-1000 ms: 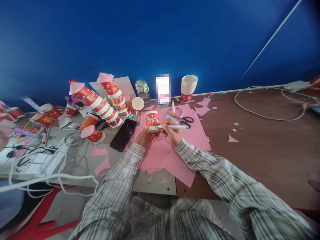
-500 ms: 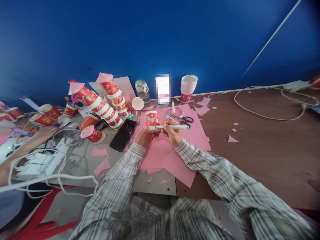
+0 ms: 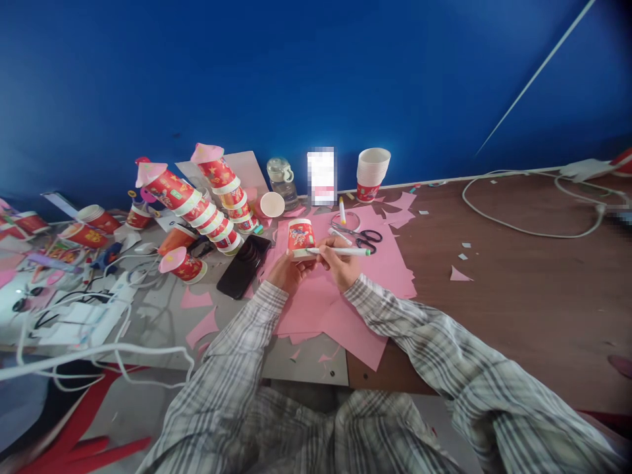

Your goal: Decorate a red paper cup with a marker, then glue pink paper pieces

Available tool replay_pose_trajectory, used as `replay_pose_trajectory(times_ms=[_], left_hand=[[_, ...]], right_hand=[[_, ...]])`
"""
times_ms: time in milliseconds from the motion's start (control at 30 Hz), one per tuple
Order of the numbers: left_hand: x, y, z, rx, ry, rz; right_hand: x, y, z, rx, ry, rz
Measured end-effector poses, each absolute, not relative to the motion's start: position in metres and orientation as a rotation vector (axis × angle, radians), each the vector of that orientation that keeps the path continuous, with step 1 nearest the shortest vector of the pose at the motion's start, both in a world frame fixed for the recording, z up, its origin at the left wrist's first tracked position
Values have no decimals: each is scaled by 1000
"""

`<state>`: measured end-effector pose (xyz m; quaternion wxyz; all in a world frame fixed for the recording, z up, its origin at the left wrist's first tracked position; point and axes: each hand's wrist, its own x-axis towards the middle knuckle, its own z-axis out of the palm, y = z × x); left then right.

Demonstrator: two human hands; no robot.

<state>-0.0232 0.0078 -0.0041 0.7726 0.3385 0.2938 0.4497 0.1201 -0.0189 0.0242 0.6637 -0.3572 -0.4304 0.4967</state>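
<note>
An upturned red paper cup (image 3: 301, 237) stands rim-down on sheets of pink paper (image 3: 345, 296). My left hand (image 3: 286, 271) grips its lower edge from the left. My right hand (image 3: 340, 263) is closed round a white marker (image 3: 340, 251) with a green cap, which lies level with its tip against the cup's rim. Black-handled scissors (image 3: 363, 237) lie just beyond my right hand. Both arms are in plaid sleeves.
Left of the cup lie a black phone (image 3: 244, 264), two leaning towers of stacked red cups (image 3: 197, 207) with pink cone tops, and loose cups. A stack of white cups (image 3: 371, 172) and a glass jar (image 3: 282, 179) stand by the blue wall. White cables (image 3: 538, 230) cross the brown table.
Another person's arm that reached in at the far left half a second ago has gone out of view. My hands, the cup and the marker have hardly moved.
</note>
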Motion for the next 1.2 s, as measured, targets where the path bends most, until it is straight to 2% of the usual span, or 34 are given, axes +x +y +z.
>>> replay_pose_trajectory(times_ms=[733, 1200], left_hand=[[-22, 6, 3, 732, 628, 948], [-22, 7, 1, 710, 634, 952]], right_hand=[[123, -17, 25, -772, -860, 1209], [122, -16, 25, -791, -809, 1135]])
